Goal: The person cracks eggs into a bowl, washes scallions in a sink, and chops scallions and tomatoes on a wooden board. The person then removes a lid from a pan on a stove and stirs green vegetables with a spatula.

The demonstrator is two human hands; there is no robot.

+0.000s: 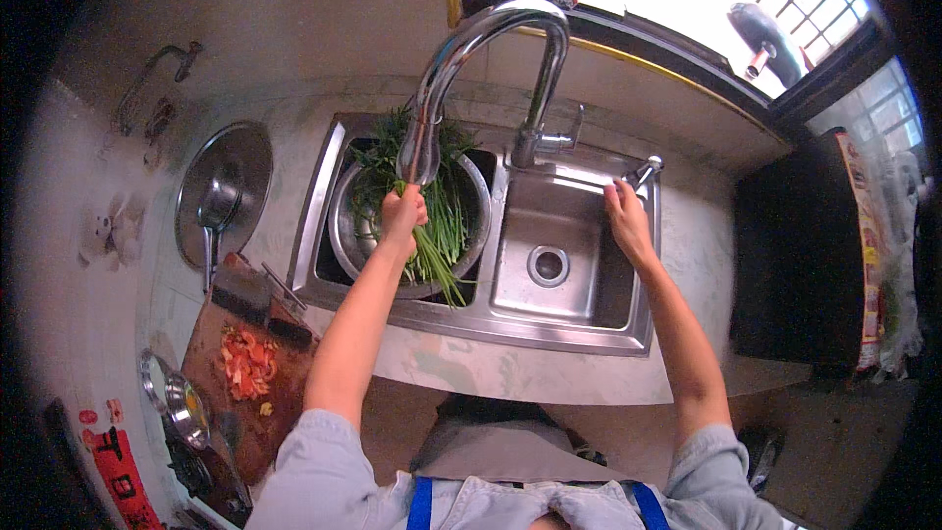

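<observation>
My left hand (402,215) is closed around a bunch of long green stalks (433,259), maybe scallions or chives. Their pale ends hang toward me over the rim of a round steel bowl (486,215). More leafy greens (455,224) fill that bowl, which sits in the left sink basin. Right above my left hand is the spray head of a chrome gooseneck faucet (419,151); I cannot make out running water. My right hand (628,223) is over the right edge of the right basin (548,217), fingers apart and holding nothing visible, just below a soap dispenser (649,168).
To the left, a cutting board (202,353) carries a cleaver (246,294) and chopped red pieces (249,364). A round lid or pan (254,154) holds a ladle (219,205). Small metal bowls (185,408) stand nearer. A dark box-like object (795,258) stands right.
</observation>
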